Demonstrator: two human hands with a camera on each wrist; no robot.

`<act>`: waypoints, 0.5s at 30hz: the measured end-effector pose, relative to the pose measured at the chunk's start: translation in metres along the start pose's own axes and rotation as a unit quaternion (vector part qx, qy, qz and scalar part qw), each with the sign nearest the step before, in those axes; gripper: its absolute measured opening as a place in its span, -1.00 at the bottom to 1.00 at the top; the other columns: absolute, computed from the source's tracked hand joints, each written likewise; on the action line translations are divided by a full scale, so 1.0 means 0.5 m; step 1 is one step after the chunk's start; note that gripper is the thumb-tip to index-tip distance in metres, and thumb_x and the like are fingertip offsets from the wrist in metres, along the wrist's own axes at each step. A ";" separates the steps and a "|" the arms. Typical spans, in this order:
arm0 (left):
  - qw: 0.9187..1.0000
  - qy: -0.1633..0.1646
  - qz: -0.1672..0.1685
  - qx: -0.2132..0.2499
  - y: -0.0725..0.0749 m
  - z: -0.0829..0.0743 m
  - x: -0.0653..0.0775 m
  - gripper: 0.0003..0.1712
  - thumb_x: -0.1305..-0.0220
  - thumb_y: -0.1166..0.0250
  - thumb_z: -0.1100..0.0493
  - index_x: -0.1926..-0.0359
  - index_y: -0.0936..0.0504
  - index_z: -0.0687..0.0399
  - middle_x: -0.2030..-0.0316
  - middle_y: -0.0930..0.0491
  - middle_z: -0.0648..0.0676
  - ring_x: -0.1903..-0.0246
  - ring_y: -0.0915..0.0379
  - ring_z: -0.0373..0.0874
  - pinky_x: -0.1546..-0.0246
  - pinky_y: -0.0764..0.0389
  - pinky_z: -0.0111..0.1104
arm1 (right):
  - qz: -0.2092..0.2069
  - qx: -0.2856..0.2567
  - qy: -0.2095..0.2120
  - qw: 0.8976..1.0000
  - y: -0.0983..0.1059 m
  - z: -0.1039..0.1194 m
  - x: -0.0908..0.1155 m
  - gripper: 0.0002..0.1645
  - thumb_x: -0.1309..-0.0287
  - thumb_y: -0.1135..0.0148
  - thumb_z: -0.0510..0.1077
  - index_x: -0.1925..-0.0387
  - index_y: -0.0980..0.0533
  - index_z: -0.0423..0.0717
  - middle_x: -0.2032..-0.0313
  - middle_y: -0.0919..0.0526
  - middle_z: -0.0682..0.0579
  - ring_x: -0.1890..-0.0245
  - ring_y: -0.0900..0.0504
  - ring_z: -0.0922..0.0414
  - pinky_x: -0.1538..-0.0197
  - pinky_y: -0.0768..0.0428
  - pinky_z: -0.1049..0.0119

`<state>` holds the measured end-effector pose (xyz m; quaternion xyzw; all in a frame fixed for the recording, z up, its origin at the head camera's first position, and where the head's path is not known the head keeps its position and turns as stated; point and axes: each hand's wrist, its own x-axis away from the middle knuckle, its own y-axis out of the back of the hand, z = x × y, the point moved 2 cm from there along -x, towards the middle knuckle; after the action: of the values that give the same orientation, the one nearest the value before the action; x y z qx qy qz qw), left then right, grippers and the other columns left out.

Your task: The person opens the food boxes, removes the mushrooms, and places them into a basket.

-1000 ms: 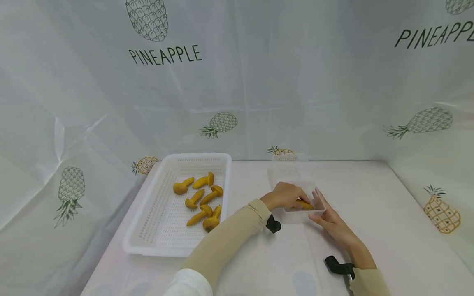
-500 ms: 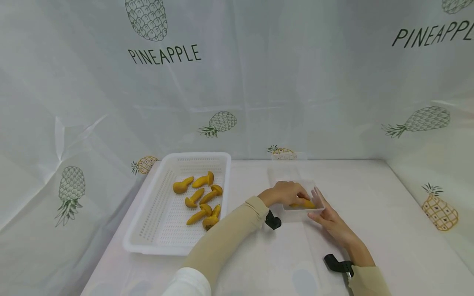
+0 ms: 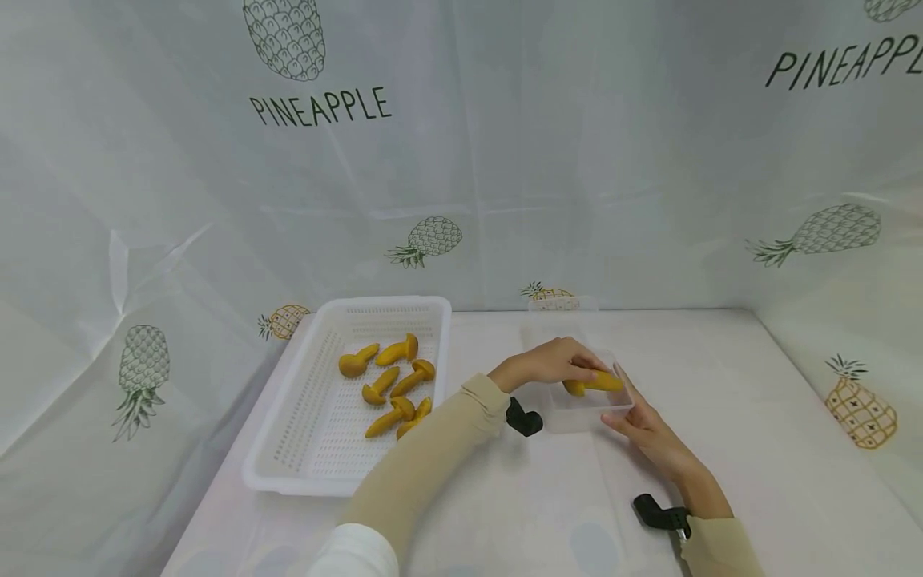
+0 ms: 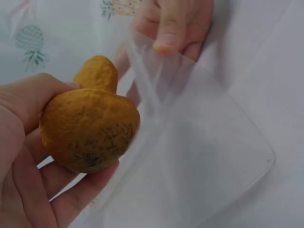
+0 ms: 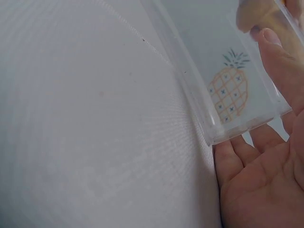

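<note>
My left hand (image 3: 557,361) grips a yellow-brown mushroom (image 3: 604,382) just above a clear plastic box (image 3: 577,421). In the left wrist view this mushroom (image 4: 90,123) shows a rounded cap with dark specks, its stem pointing away, thumb on one side and fingers below. My right hand (image 3: 652,441) holds the box at its right end. From the right wrist, the thumb lies along one side of the box (image 5: 190,71) while the fingers (image 5: 232,161) reach round the end wall. The mushroom shows partly through the plastic there.
To the left stands a white perforated basket (image 3: 288,473) holding several similar mushrooms (image 3: 411,378). The box's clear lid (image 3: 562,308) stands raised behind it. A pale cloth covers the table, and a pineapple-print sheet (image 3: 505,160) hangs behind and at the sides.
My left hand has lifted the mushroom up from within the box, and more of it shows. My right hand has stayed at the box's right end. The basket's mushrooms have not moved.
</note>
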<state>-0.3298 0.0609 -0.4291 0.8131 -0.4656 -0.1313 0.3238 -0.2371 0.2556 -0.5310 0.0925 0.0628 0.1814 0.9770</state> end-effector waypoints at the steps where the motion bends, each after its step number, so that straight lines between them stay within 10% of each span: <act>1: 1.000 -0.002 -0.003 0.011 0.005 -0.001 0.003 -0.66 -0.48 -0.19 0.19 -0.19 -0.64 0.15 -0.02 -0.68 0.01 0.18 -0.54 -0.38 0.17 -0.55 -0.57 | 0.000 -0.001 0.003 1.000 -0.001 0.001 -0.001 0.04 -0.45 -0.09 -0.29 -0.59 0.34 0.26 -0.56 0.48 -0.01 -0.50 0.50 -0.13 -0.25 -0.10 0.66; 5: 0.999 -0.011 -0.015 0.051 0.023 -0.002 0.014 -0.63 -0.48 -0.19 0.18 -0.22 -0.62 0.15 -0.03 -0.66 0.01 0.21 -0.56 -0.33 0.18 -0.58 -0.52 | -0.005 0.009 0.000 1.000 -0.003 0.004 -0.002 0.05 -0.44 -0.11 -0.27 -0.59 0.32 0.28 -0.56 0.43 -0.06 -0.50 0.44 -0.19 -0.28 -0.08 0.65; 10: 0.996 -0.015 -0.033 0.086 0.049 -0.002 0.034 -0.63 -0.47 -0.21 0.18 -0.22 -0.61 0.17 -0.03 -0.66 0.01 0.16 -0.57 -0.31 0.12 -0.58 -0.50 | -0.013 0.019 -0.013 1.000 -0.004 0.007 -0.002 0.05 -0.44 -0.13 -0.24 -0.58 0.30 0.37 -0.56 0.37 -0.11 -0.51 0.40 -0.23 -0.45 0.08 0.05; 15: 0.993 -0.008 -0.050 0.107 0.075 0.004 0.059 -0.61 -0.46 -0.22 0.17 -0.23 -0.61 0.17 -0.04 -0.66 0.00 0.17 -0.58 -0.29 0.12 -0.60 -0.46 | -0.016 0.013 -0.011 1.000 -0.006 0.004 -0.002 0.06 -0.43 -0.14 -0.24 -0.59 0.31 0.30 -0.56 0.37 -0.15 -0.50 0.44 -0.21 -0.28 -0.02 0.69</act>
<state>-0.3405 0.0217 -0.4036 0.8643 -0.4384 -0.1034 0.2236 -0.2367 0.2524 -0.5295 0.1059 0.0561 0.1635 0.9792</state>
